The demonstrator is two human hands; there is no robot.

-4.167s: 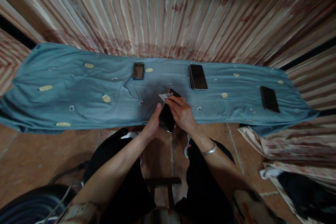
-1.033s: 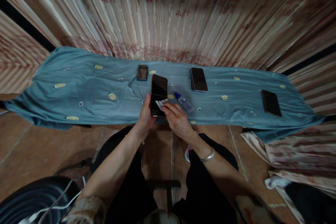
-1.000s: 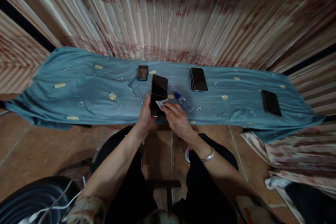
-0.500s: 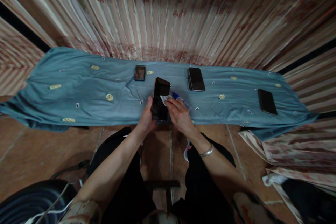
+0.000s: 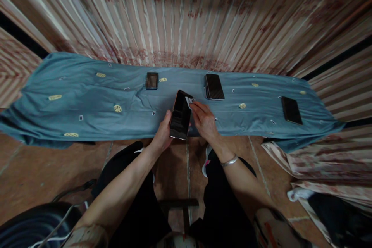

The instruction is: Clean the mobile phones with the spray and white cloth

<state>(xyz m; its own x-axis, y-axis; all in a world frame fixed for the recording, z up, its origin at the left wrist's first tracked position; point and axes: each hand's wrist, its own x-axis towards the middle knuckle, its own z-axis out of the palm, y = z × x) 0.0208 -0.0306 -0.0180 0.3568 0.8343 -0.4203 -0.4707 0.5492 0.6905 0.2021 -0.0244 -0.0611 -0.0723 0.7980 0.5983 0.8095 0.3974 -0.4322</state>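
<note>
A dark, glossy smartphone is gripped at its left edge by my left hand, some fingers passing underneath. It hangs tilted over the front edge of the cloth-covered table. My right hand pinches a small white wiping cloth, pressed against the upper right of the phone's screen. Behind the phone, to the right, lies a small stack of dark phones. Another dark phone lies alone farther right. At the back left sits a small square dark item, its face pixelated.
A blue cloth with yellow patterns covers the long, narrow table. Pleated curtains hang behind it and at the sides. Below are a tiled floor, my legs in black trousers, and a round black object with cables at lower left.
The phone has turned and tipped in my left hand. My right hand has moved the white cloth up and right across the screen. The blue-capped bottle is now hidden.
</note>
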